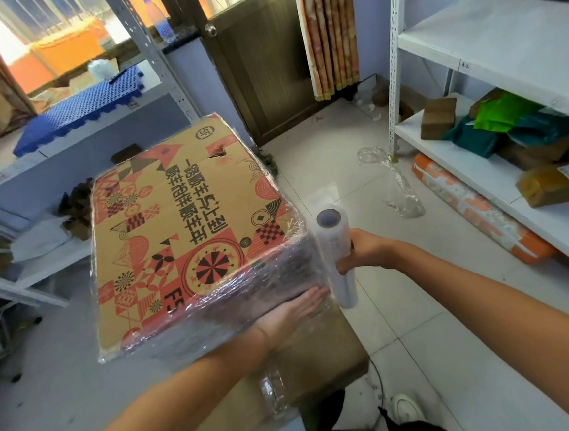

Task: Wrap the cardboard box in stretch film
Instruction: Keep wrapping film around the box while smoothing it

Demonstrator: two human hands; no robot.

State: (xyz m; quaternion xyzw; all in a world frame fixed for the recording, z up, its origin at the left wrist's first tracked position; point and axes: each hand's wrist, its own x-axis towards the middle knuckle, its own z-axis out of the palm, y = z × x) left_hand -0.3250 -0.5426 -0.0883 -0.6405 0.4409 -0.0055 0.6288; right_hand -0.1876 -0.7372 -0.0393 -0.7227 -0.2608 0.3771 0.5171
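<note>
Cardboard box [187, 223] under flat left hand [291, 312], film roll [336, 259] in right grip [365, 251]

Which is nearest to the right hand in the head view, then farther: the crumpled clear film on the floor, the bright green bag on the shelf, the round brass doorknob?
From the right hand:
1. Crumpled clear film, on the floor tiles just beyond it.
2. Bright green bag, on the lower right shelf.
3. Round brass doorknob, on the brown door, top centre.

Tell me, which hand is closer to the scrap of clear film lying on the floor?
The right hand. It grips the film roll on the side nearer that scrap; the left hand presses flat against the box, farther away.
</note>
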